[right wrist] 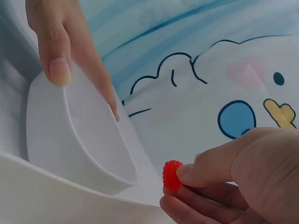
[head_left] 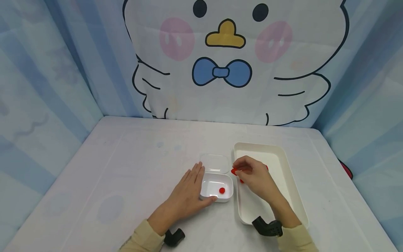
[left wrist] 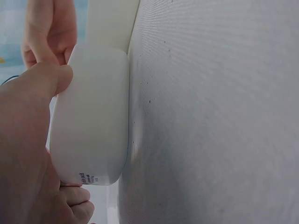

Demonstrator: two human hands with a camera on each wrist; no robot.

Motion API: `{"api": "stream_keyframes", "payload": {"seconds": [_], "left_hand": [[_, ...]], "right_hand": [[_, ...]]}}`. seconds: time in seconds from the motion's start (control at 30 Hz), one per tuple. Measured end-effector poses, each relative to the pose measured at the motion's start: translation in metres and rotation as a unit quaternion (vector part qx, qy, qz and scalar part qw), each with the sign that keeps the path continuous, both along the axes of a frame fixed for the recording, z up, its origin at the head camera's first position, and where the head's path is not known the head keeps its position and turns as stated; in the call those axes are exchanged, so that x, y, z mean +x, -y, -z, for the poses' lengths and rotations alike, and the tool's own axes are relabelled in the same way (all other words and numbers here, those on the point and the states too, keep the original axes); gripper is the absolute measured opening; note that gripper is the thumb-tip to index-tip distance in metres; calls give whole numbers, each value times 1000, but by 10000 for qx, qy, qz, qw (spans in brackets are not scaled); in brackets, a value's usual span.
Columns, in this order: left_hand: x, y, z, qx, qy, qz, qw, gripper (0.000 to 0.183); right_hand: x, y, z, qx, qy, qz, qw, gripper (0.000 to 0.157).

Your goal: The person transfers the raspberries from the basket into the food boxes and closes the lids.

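My left hand (head_left: 189,189) holds a small white plastic box (left wrist: 93,116), its thumb at the front rim and its fingers along the left side. The box's clear lid (head_left: 217,162) lies opened back behind it. One red raspberry (head_left: 221,190) sits inside, toward the right. In the right wrist view, my right hand (right wrist: 219,182) pinches a red raspberry (right wrist: 172,175) between thumb and fingers. From the head view, this hand is above the left edge of the cream tray (head_left: 288,182), just right of the box.
More red pieces (head_left: 241,181) show in the tray, partly hidden by the right hand. The tray's raised left rim stands close beside the box. White cloth (head_left: 126,168) covers the table, and printed curtains (head_left: 47,87) hang at the back and sides.
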State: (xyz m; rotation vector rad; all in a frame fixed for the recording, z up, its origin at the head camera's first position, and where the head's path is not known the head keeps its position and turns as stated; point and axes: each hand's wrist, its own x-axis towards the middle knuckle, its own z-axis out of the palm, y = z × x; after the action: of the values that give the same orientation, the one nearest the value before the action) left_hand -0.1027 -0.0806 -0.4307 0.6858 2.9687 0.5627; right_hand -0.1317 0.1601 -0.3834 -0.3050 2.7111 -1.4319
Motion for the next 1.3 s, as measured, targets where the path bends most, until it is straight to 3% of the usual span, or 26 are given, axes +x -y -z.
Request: {"api": "stream_keyframes", "payload": {"seconds": [0.23, 0.5, 1.07, 1.3], "left_hand": [[0, -1, -1, -61, -45, 3, 10000, 101], [0, 0, -1, -120, -77, 18, 9999, 101], [0, 1, 0, -147, -57, 60, 9999, 100], [-1, 1, 0, -176, -13, 51, 9998, 101]], "right_hand": [[1, 12, 4, 151, -225, -189, 9995, 20], [5, 27, 5, 207, -209, -252, 9992, 21], [9, 47, 16, 324, -163, -845, 9958, 19], [11, 49, 15, 399, -218, -830, 9955, 19]]}}
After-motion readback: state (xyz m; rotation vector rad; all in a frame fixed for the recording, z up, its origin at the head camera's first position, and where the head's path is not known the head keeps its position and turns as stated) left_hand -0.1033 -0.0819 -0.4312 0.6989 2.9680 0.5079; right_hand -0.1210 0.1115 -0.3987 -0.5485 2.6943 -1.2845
